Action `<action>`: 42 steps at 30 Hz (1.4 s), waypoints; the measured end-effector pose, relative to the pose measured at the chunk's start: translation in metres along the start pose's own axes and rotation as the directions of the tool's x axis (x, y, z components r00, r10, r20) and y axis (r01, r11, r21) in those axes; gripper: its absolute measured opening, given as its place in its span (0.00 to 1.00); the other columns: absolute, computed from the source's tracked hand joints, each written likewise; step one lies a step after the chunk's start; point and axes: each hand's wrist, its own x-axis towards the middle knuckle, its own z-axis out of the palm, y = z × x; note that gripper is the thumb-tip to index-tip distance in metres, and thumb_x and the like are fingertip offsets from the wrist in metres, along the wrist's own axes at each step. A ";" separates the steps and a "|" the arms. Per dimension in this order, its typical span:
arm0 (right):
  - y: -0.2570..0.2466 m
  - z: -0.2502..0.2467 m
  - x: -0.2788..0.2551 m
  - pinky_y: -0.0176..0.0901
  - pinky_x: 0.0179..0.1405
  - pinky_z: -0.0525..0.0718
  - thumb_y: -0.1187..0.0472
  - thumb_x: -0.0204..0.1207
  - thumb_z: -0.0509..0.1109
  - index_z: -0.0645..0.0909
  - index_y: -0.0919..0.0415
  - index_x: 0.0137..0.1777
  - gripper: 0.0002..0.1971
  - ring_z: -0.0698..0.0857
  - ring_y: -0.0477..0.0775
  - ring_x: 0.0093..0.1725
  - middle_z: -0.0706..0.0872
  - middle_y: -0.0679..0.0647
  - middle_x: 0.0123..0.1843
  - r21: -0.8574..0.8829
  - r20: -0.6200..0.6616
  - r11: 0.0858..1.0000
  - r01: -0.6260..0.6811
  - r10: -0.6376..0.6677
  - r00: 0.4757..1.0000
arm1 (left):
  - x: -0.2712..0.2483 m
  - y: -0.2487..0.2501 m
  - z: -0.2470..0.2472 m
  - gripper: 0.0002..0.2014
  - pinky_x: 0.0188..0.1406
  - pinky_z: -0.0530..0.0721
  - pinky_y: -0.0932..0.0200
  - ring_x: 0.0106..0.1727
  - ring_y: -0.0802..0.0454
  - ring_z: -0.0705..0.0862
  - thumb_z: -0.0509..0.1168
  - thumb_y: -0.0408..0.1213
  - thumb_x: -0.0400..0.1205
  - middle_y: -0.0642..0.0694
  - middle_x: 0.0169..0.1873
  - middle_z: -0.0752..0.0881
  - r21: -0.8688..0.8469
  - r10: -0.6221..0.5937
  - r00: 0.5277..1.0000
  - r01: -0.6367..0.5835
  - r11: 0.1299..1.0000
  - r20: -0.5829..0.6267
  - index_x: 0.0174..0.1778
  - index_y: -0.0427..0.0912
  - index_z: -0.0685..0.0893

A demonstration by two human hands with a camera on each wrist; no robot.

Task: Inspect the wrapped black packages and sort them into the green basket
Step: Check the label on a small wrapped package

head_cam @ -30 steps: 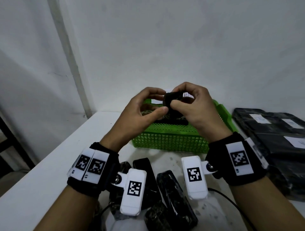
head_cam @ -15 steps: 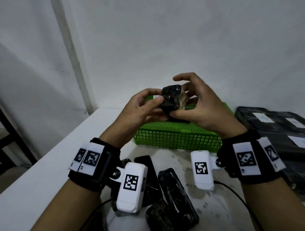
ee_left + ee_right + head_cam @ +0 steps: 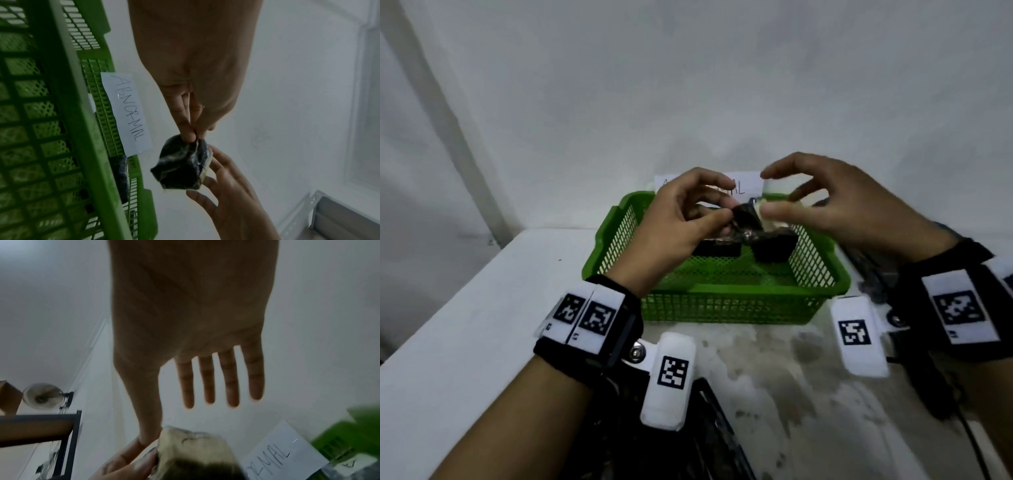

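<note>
A small black wrapped package (image 3: 745, 218) with a pale side hangs over the far part of the green basket (image 3: 722, 303). My left hand (image 3: 727, 215) pinches its edge between thumb and finger, seen closely in the left wrist view on the package (image 3: 182, 164). My right hand (image 3: 774, 197) is beside it with fingers straight and spread (image 3: 207, 381); its thumb touches the pale side of the package (image 3: 193, 449). Two more black packages (image 3: 719, 248) (image 3: 774, 247) lie inside the basket.
A paper label reading ABNORMAL (image 3: 127, 113) is stuck on the wall behind the basket. More black packages (image 3: 709, 431) lie on the white table (image 3: 465, 325) near me, and dark bags (image 3: 869, 270) sit to the basket's right. A cable (image 3: 971, 435) runs at right.
Both hands have moved forward and down, over the basket. My right hand has let go of its grip and spread its fingers; the left keeps pinching the package.
</note>
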 end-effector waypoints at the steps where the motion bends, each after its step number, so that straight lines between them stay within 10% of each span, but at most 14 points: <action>1: 0.004 -0.007 0.002 0.48 0.55 0.87 0.35 0.65 0.79 0.83 0.37 0.64 0.27 0.88 0.41 0.55 0.86 0.37 0.63 -0.039 0.082 0.999 0.010 -0.007 0.997 | 0.005 -0.003 0.001 0.12 0.47 0.90 0.57 0.42 0.50 0.88 0.68 0.20 0.81 0.44 0.43 0.89 -0.029 -0.020 1.000 0.020 0.999 0.012 0.55 0.40 0.83; 7: 0.012 -0.005 0.019 0.38 0.47 0.87 0.50 0.62 0.88 0.86 0.45 0.58 0.24 0.89 0.41 0.46 0.89 0.39 0.53 -0.182 0.278 0.978 0.102 -0.049 0.959 | 0.021 -0.017 0.010 0.14 0.52 0.91 0.53 0.42 0.47 0.90 0.69 0.21 0.81 0.42 0.48 0.90 -0.036 -0.075 0.997 0.076 0.996 0.025 0.57 0.43 0.82; 11: 0.021 -0.003 0.051 0.46 0.48 0.85 0.45 0.62 0.87 0.82 0.48 0.57 0.26 0.88 0.47 0.47 0.90 0.44 0.50 -0.375 0.337 0.923 0.083 0.052 0.940 | 0.018 -0.024 0.005 0.16 0.55 0.91 0.46 0.49 0.51 0.91 0.71 0.39 0.83 0.55 0.57 0.86 0.345 -0.164 0.985 0.134 0.929 0.056 0.66 0.54 0.80; 19: 0.027 0.055 0.091 0.41 0.25 0.67 0.45 0.72 0.81 0.75 0.56 0.33 0.21 0.75 0.53 0.33 0.76 0.50 0.31 -0.725 0.667 0.512 0.461 0.353 0.657 | 0.004 -0.045 -0.006 0.09 0.36 0.76 0.63 0.36 0.62 0.84 0.67 0.46 0.85 0.56 0.45 0.87 0.677 -0.301 0.939 0.115 0.727 0.164 0.60 0.53 0.83; 22: 0.038 0.056 0.104 0.40 0.24 0.66 0.46 0.71 0.82 0.75 0.57 0.29 0.22 0.74 0.53 0.28 0.74 0.51 0.27 -0.737 0.660 0.501 0.454 0.386 0.645 | 0.007 -0.046 -0.002 0.09 0.41 0.79 0.61 0.38 0.61 0.84 0.67 0.47 0.85 0.54 0.45 0.88 0.686 -0.326 0.925 0.107 0.719 0.197 0.59 0.53 0.83; 27: 0.056 0.057 0.110 0.43 0.34 0.76 0.50 0.69 0.84 0.79 0.55 0.52 0.20 0.80 0.49 0.35 0.80 0.47 0.38 -0.696 0.675 0.590 0.410 0.343 0.653 | 0.010 -0.050 0.001 0.10 0.47 0.82 0.57 0.42 0.57 0.86 0.65 0.50 0.85 0.52 0.46 0.88 0.741 -0.377 0.900 0.096 0.664 0.220 0.60 0.54 0.83; 33: 0.063 0.056 0.120 0.46 0.40 0.88 0.61 0.73 0.80 0.83 0.47 0.43 0.09 0.87 0.49 0.33 0.92 0.54 0.43 -0.632 0.742 0.685 0.363 0.400 0.537 | 0.007 -0.047 0.001 0.11 0.53 0.86 0.52 0.45 0.54 0.87 0.63 0.51 0.86 0.51 0.47 0.89 0.755 -0.397 0.894 0.113 0.646 0.206 0.61 0.54 0.83; 37: 0.057 0.048 0.118 0.37 0.31 0.82 0.61 0.75 0.79 0.88 0.54 0.54 0.08 0.86 0.48 0.34 0.92 0.54 0.48 -0.658 0.712 0.676 0.332 0.415 0.566 | 0.006 -0.044 0.002 0.09 0.50 0.83 0.56 0.44 0.55 0.85 0.64 0.49 0.86 0.52 0.47 0.88 0.761 -0.335 0.926 0.088 0.643 0.176 0.59 0.53 0.85; 42: 0.016 0.013 0.113 0.36 0.37 0.78 0.50 0.79 0.73 0.89 0.52 0.47 0.07 0.85 0.40 0.38 0.92 0.43 0.39 -0.667 0.577 0.670 0.325 0.189 0.795 | 0.000 -0.037 0.003 0.07 0.42 0.79 0.60 0.41 0.59 0.83 0.64 0.40 0.86 0.55 0.42 0.86 0.712 -0.161 0.978 0.020 0.702 0.131 0.55 0.51 0.87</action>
